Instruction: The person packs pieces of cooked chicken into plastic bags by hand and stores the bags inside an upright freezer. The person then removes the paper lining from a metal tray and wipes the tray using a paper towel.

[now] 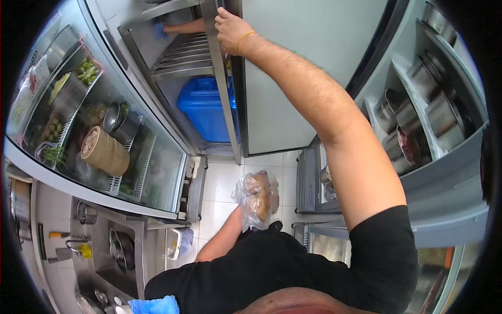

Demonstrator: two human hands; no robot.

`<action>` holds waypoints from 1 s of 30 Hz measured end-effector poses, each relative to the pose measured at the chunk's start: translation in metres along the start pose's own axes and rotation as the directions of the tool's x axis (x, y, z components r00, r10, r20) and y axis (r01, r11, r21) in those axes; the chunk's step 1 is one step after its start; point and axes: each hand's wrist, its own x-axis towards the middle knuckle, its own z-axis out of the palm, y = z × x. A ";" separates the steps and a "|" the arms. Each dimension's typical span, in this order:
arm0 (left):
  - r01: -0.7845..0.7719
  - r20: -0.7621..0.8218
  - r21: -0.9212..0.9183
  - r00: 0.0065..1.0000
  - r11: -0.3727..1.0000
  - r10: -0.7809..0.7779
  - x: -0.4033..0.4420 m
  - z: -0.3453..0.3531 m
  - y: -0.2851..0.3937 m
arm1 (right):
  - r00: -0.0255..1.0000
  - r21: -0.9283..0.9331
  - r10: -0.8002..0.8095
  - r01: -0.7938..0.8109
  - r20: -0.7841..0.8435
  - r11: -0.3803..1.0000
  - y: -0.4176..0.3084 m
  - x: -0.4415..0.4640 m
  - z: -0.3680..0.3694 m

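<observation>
- we see the right hand (pixel 231 32) raised far ahead, its fingers curled over the edge of the open grey door (pixel 293 94), just beside an upright metal post (pixel 224 89); a thin yellow band (pixel 241 43) circles the wrist.
- we see the left hand (pixel 241 213) low, in front of the body, mostly hidden by a clear plastic bag (pixel 254 196); we cannot tell how its fingers are set.
- the bag rests at the end of the left forearm, above the white tiled floor (pixel 215 183), with something brown inside that we cannot make out.
- behind the post we find a slatted metal shelf (pixel 183 58), and under it a blue bin (pixel 203 107).
- past the post another forearm (pixel 184 26) shows, with something blue at its end; we cannot tell whose it is.
- to the left we look through glass at a bamboo steamer (pixel 103 150), leafy greens (pixel 88 70) and metal pots.
- to the right we see more metal pots (pixel 444 112) on shelves.
- at lower left we see a steel sink (pixel 138 256), and a blue cloth (pixel 154 305) near the shoulder.
</observation>
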 end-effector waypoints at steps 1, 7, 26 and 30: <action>-0.090 0.106 0.087 0.991 0.992 0.081 0.007 0.006 -0.005 | 0.999 0.018 -0.002 0.003 -0.048 1.000 0.001 0.003 0.009; -0.060 0.077 0.160 0.996 0.985 0.049 0.053 0.026 -0.007 | 0.978 0.087 0.013 0.006 -0.210 0.996 0.003 0.003 0.029; 0.323 0.306 0.497 0.804 0.806 -0.510 0.185 0.174 0.040 | 0.045 0.386 0.586 -0.792 0.809 -0.473 -0.184 -0.336 -0.066; 0.285 0.339 0.517 0.798 0.807 -0.499 0.180 0.227 0.014 | -0.138 0.415 0.791 -0.790 0.597 -0.451 -0.139 -0.327 -0.086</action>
